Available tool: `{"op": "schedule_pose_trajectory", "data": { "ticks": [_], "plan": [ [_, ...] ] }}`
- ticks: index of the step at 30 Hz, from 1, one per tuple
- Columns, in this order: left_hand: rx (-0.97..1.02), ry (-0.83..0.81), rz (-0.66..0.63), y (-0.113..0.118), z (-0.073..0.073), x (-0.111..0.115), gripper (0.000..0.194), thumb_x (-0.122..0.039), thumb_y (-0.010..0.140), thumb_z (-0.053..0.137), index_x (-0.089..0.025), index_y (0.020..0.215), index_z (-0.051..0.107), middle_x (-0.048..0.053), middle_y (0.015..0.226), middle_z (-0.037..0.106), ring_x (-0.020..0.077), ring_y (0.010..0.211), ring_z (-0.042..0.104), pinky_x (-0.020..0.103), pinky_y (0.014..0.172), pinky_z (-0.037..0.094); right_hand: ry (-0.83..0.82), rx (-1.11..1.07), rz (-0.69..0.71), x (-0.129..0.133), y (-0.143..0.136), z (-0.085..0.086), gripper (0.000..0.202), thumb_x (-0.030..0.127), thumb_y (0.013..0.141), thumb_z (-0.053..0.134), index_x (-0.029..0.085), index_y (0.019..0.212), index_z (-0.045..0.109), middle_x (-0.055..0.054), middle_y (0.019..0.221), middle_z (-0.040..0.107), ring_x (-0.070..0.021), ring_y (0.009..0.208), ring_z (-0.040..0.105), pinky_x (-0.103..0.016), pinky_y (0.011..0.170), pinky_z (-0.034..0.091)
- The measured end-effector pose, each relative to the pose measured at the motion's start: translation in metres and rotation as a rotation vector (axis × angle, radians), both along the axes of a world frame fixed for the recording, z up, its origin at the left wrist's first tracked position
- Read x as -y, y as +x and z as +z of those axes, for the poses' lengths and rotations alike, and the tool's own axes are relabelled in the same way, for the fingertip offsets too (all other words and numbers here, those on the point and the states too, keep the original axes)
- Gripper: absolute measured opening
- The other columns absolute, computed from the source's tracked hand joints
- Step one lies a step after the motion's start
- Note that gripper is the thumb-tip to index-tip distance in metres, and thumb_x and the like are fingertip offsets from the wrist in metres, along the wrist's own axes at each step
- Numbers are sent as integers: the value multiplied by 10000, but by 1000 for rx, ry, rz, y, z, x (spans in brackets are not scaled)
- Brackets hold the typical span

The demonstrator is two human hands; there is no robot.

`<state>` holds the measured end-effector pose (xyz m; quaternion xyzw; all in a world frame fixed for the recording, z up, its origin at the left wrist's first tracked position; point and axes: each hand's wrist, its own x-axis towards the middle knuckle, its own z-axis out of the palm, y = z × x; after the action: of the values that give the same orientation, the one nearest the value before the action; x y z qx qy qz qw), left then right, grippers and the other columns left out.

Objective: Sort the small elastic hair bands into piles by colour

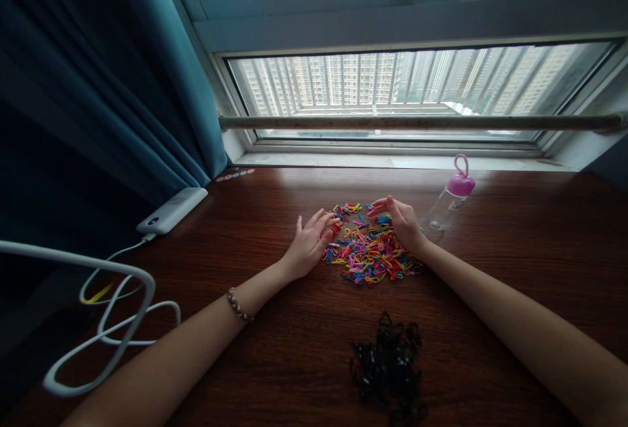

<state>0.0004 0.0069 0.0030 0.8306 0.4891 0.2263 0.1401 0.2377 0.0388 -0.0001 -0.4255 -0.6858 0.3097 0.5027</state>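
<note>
A loose pile of small multicoloured rubber bands [370, 254] lies on the dark wooden table. At its left edge rests my left hand [310, 244], palm down with the fingers spread and the fingertips over the outer bands. My right hand [400, 221] is on the far right side of the pile, its fingers stretched out to the left above a few bands and its palm turned inward. Neither hand visibly holds anything. Nearer to me, apart from the coloured bands, is a tangled heap of black rubber bands [387, 361].
A clear bottle with a pink lid [460, 185] stands right of my right hand. On the left are a white power bank [173, 210] and a looping white cable [147, 283]. A blue curtain [161, 74] hangs beside the window, with a metal rail [417, 123] across it.
</note>
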Motion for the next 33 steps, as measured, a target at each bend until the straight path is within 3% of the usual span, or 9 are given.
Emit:
{"op": "schedule_pose_trajectory", "data": {
  "ticks": [3, 6, 14, 17, 20, 23, 29, 33],
  "plan": [
    [-65, -1, -50, 2, 1, 2, 401, -408, 895, 251, -280, 1250, 387, 32, 1309, 441, 226, 1296, 225, 595, 1010, 5, 4, 133, 33, -2, -1, -1, 549, 491, 894, 223, 183, 821, 672, -48, 742, 690, -195, 821, 618, -325, 809, 423],
    [-52, -4, 2, 2, 0, 2, 404, -411, 895, 254, -252, 1237, 399, 51, 1290, 462, 226, 1289, 242, 597, 1010, 17, 42, 254, 23, -2, -2, -2, 544, 496, 889, 243, 203, 764, 684, -46, 779, 692, -210, 875, 602, -332, 826, 407],
    [16, 26, 85, -1, -2, 1, 369, -408, 895, 264, -220, 1159, 441, 67, 1247, 495, 215, 1241, 333, 582, 1016, 69, -7, 109, -172, -5, 1, -6, 493, 484, 892, 257, 186, 932, 648, -39, 704, 684, -186, 714, 632, -308, 738, 438],
    [21, 30, 79, 0, -2, 2, 358, -401, 898, 263, -218, 1150, 441, 63, 1217, 519, 209, 1237, 340, 576, 1019, 71, 25, 162, -138, -6, 1, -7, 510, 472, 896, 254, 197, 847, 680, -43, 737, 684, -189, 782, 618, -316, 766, 430],
    [20, 35, 84, 0, -2, 2, 352, -397, 897, 266, -217, 1136, 452, 66, 1224, 511, 213, 1232, 347, 574, 1019, 81, 103, 348, -18, -7, -1, -8, 477, 457, 884, 315, 224, 728, 701, -36, 778, 687, -203, 885, 575, -348, 838, 393],
    [25, 45, 87, -1, -3, 2, 346, -391, 896, 269, -212, 1121, 461, 70, 1220, 512, 218, 1228, 354, 568, 1020, 94, 178, 480, 49, -8, -4, -10, 428, 424, 879, 352, 233, 721, 701, -32, 796, 689, -207, 895, 550, -375, 867, 369],
    [61, 80, 75, -2, -1, 4, 310, -359, 894, 297, -205, 1105, 463, 62, 1144, 567, 207, 1227, 359, 550, 1031, 98, 189, 454, -11, -10, -2, -13, 474, 422, 890, 307, 228, 688, 689, -43, 783, 683, -205, 847, 558, -359, 804, 418],
    [108, 168, 38, -1, 1, 6, 268, -320, 884, 341, -204, 1072, 492, 65, 1143, 563, 203, 1189, 407, 502, 1044, 156, 113, 345, -28, -6, -2, 0, 485, 478, 873, 315, 217, 721, 695, -56, 786, 680, -214, 847, 578, -371, 815, 417]
  ]
}}
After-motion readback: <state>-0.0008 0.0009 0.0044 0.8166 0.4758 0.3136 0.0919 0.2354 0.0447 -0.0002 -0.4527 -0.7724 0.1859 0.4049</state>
